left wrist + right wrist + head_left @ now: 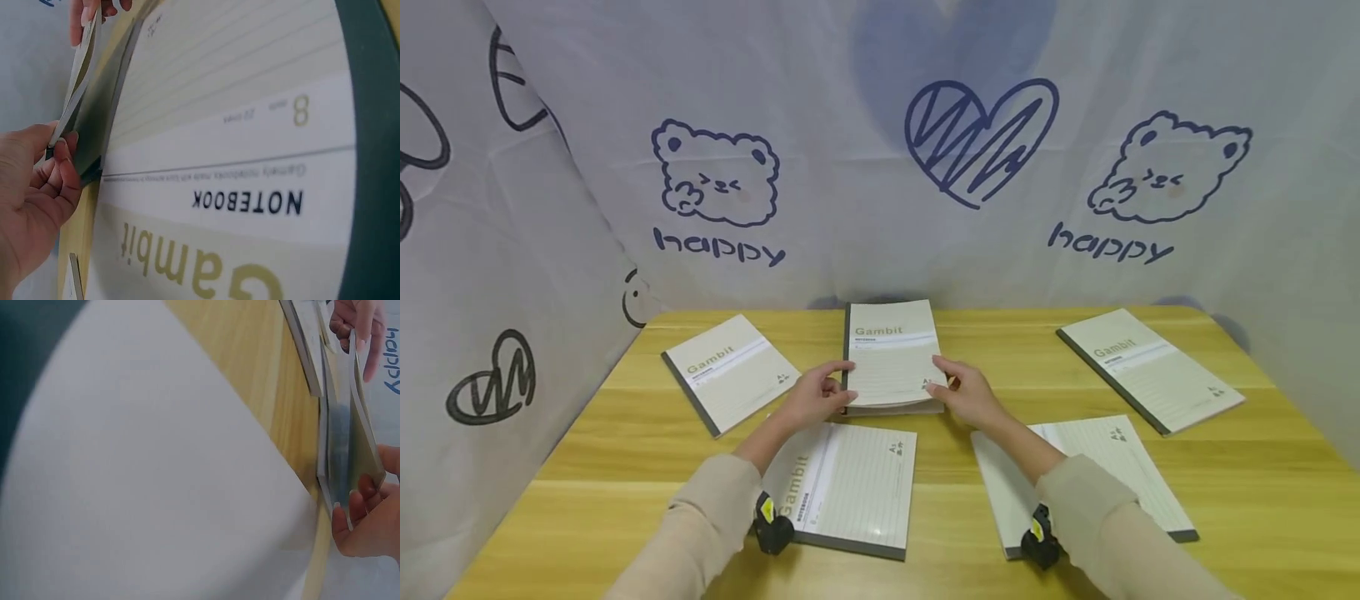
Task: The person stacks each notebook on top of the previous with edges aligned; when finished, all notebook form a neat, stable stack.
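Near the back middle of the table, a cream Gambit notebook (893,358) with a dark spine is held between both hands. My left hand (812,395) pinches its left spine edge, and my right hand (970,395) pinches the right edge. The left wrist view has the left hand (37,194) gripping one side, with part of the right hand (100,9) beyond. Seen from the right wrist, the notebook (362,425) is raised and slightly bowed between the right hand (375,515) and the left. Under its front edge another pale layer (898,409) shows, apparently a second notebook.
Similar notebooks lie at the back left (730,371), front left (857,492), front right (1112,475) and back right (1150,367). Both forearms pass over the front ones. A printed white cloth (850,208) hangs behind the wooden table (587,500).
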Demonstrator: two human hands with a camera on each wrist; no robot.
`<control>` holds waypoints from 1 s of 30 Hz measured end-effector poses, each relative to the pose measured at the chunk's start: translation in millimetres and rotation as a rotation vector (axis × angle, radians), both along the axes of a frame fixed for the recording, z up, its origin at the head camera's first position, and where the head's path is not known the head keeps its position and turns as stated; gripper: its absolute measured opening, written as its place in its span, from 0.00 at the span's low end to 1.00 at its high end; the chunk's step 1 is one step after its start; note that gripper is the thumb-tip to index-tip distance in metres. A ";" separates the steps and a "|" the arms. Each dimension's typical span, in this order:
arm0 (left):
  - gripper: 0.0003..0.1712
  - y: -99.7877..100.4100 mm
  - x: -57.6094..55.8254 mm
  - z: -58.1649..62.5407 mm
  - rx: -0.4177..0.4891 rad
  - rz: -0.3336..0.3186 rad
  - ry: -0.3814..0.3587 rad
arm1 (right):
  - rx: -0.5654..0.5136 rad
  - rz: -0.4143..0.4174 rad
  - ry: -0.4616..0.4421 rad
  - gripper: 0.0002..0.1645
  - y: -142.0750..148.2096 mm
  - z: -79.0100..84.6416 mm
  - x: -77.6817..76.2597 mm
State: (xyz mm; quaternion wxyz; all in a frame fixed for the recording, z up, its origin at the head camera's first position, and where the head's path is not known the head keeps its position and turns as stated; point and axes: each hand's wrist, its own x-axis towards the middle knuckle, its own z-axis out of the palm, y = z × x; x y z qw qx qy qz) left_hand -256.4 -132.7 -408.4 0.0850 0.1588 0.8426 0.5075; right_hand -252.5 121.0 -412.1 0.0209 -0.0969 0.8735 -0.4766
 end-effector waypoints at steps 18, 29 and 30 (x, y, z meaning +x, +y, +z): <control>0.26 2.2 -4.6 -10.3 -0.300 -0.001 0.117 | 0.205 0.047 0.005 0.32 -2.2 -9.2 -8.7; 0.28 3.2 -4.4 -18.6 -0.328 0.041 0.195 | 0.425 0.194 0.082 0.33 2.3 -8.9 -11.3; 0.28 3.8 -4.6 -19.4 -0.329 0.045 0.197 | 0.444 0.204 0.081 0.33 2.4 -8.3 -11.8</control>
